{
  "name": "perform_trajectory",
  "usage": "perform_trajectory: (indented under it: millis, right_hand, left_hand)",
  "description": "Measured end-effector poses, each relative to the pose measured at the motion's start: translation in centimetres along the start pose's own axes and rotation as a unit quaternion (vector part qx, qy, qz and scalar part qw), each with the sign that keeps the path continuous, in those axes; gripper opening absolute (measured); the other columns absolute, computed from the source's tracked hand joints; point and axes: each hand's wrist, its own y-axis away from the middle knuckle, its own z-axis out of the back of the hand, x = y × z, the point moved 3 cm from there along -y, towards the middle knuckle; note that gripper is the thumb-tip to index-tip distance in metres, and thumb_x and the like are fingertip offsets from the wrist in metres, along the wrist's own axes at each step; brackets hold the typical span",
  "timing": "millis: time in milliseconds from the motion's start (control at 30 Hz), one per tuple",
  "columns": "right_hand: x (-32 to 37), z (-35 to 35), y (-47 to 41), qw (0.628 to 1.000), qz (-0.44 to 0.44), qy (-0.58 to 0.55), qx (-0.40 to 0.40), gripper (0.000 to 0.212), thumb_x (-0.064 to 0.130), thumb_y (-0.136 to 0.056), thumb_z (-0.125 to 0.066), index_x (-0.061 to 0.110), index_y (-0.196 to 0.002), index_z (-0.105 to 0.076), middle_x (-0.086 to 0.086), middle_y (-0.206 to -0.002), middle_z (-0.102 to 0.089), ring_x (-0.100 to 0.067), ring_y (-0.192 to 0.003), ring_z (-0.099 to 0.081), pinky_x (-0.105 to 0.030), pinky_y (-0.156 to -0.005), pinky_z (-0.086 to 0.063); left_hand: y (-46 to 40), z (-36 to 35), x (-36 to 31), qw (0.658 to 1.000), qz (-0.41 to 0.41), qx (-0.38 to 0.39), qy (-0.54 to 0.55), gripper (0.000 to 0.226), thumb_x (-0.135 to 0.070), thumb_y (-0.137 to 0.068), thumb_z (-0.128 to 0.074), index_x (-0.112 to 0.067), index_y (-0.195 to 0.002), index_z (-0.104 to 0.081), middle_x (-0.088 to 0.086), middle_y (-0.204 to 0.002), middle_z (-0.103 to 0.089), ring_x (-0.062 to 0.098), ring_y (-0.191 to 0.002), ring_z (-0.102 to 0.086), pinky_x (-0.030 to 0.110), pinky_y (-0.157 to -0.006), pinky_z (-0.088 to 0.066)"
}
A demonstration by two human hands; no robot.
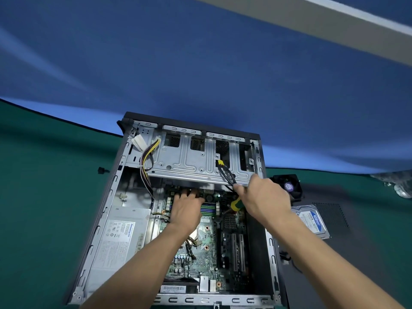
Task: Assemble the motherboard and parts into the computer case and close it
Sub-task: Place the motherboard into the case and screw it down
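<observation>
— Gripping what, exactly? The right hand (265, 197) is curled round a green-and-yellow screwdriver (236, 204), handle poking out below the palm, and its fingertips also seem to hook the black cables (227, 175) up off the drive cage (200, 161).

— And the left hand (187, 208)?

— Fingers reach under the cage lip at twelve o'clock of the motherboard (207, 241); whether they pinch anything I cannot tell, the tips are hidden.

— Where's the board?

— Lying flat inside the computer case (107, 197), right of the power supply (120, 237), which sits at nine o'clock.

— How will it handle?

— Stiff but fragile, I'd judge: hold it by bare edges, never by the slots or small components. The cables are soft and will spring back.

— What's outside?

— A hard drive (311, 220) at three o'clock and a fan (288, 186) just beyond it, both on the green mat (44, 197).
</observation>
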Motion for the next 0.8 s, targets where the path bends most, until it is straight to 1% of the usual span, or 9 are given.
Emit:
perform_trajectory:
  millis: [67,200,300,400,500,600,667,733,800]
  right_hand:
    - [-0.6,-0.3,0.1,1.000,-0.004,-0.004,-0.003,0.051,0.053,-0.098,-0.030,0.007,-0.107,-0.052,-0.012,-0.099,-0.065,-0.032,-0.089,-0.062,-0.032,-0.060,-0.035]
    - [-1.7,-0.6,-0.2,0.989,0.016,-0.134,0.054,0.019,0.029,-0.095,-0.052,0.014,-0.102,-0.043,-0.008,-0.100,-0.058,-0.028,-0.083,-0.056,-0.032,-0.068,-0.040]
    - [-2.1,-0.5,0.1,0.981,0.060,-0.172,0.061,0.024,0.016,-0.088,-0.062,0.023,-0.101,-0.043,0.001,-0.105,-0.049,-0.021,-0.089,-0.052,-0.029,-0.074,-0.040]
    - [-2.1,-0.6,0.7,0.980,0.099,-0.169,0.044,0.029,0.013,-0.087,-0.063,0.022,-0.112,-0.052,0.004,-0.109,-0.050,-0.021,-0.099,-0.054,-0.031,-0.083,-0.044]
    - [-1.9,-0.5,1.0,0.980,0.124,-0.150,0.027,0.027,0.023,-0.089,-0.064,0.021,-0.114,-0.053,0.003,-0.110,-0.055,-0.023,-0.100,-0.056,-0.033,-0.082,-0.046]
    - [-1.1,-0.2,1.1,0.992,0.119,-0.050,-0.013,0.036,0.051,-0.092,-0.053,0.016,-0.100,-0.050,-0.002,-0.094,-0.061,-0.026,-0.087,-0.060,-0.031,-0.062,-0.040]
    - [-0.6,-0.3,1.0,0.995,0.090,0.015,-0.032,0.045,0.060,-0.093,-0.041,0.015,-0.093,-0.044,-0.004,-0.081,-0.060,-0.028,-0.080,-0.062,-0.031,-0.055,-0.035]
    - [-0.5,-0.4,0.8,0.998,0.063,-0.013,-0.016,0.045,0.060,-0.094,-0.039,0.015,-0.093,-0.039,-0.002,-0.077,-0.052,-0.028,-0.075,-0.058,-0.032,-0.055,-0.034]
    - [-0.5,-0.5,0.6,0.995,0.058,-0.073,0.040,0.037,0.050,-0.096,-0.043,0.015,-0.104,-0.040,-0.004,-0.085,-0.054,-0.026,-0.076,-0.051,-0.033,-0.061,-0.037]
  left_hand:
    - [0.0,0.0,0.0,1.000,0.003,0.002,0.007,0.050,-0.019,-0.090,-0.060,-0.027,-0.137,-0.048,0.002,-0.126,-0.058,0.024,-0.117,-0.049,0.039,-0.106,-0.029]
    - [0.0,0.0,0.0,1.000,0.007,0.003,0.009,0.050,-0.020,-0.090,-0.060,-0.027,-0.138,-0.047,0.002,-0.127,-0.057,0.024,-0.119,-0.048,0.040,-0.107,-0.028]
    - [0.0,-0.1,0.0,1.000,0.009,0.005,0.012,0.051,-0.023,-0.090,-0.061,-0.028,-0.138,-0.046,0.002,-0.128,-0.057,0.024,-0.120,-0.048,0.040,-0.108,-0.027]
    - [0.0,-0.1,0.0,1.000,0.010,0.002,0.012,0.051,-0.024,-0.089,-0.063,-0.028,-0.138,-0.047,0.001,-0.129,-0.056,0.024,-0.121,-0.047,0.040,-0.108,-0.027]
    - [0.1,-0.1,0.0,1.000,0.009,0.004,0.010,0.052,-0.026,-0.089,-0.063,-0.028,-0.138,-0.046,0.001,-0.129,-0.056,0.024,-0.121,-0.047,0.040,-0.108,-0.027]
    - [0.0,-0.1,0.0,1.000,0.009,0.007,0.008,0.052,-0.027,-0.089,-0.062,-0.028,-0.138,-0.046,0.001,-0.131,-0.055,0.024,-0.123,-0.045,0.039,-0.108,-0.027]
    - [0.0,-0.1,0.0,1.000,0.011,0.008,0.008,0.053,-0.027,-0.089,-0.063,-0.028,-0.139,-0.045,0.001,-0.133,-0.054,0.024,-0.124,-0.044,0.039,-0.108,-0.027]
    - [0.1,-0.1,0.0,1.000,0.011,0.007,0.008,0.053,-0.027,-0.089,-0.063,-0.028,-0.139,-0.045,0.002,-0.133,-0.053,0.025,-0.125,-0.043,0.040,-0.109,-0.026]
    - [0.1,0.0,-0.1,1.000,0.009,0.006,0.007,0.053,-0.027,-0.089,-0.062,-0.027,-0.139,-0.045,0.002,-0.133,-0.054,0.025,-0.125,-0.044,0.040,-0.109,-0.026]
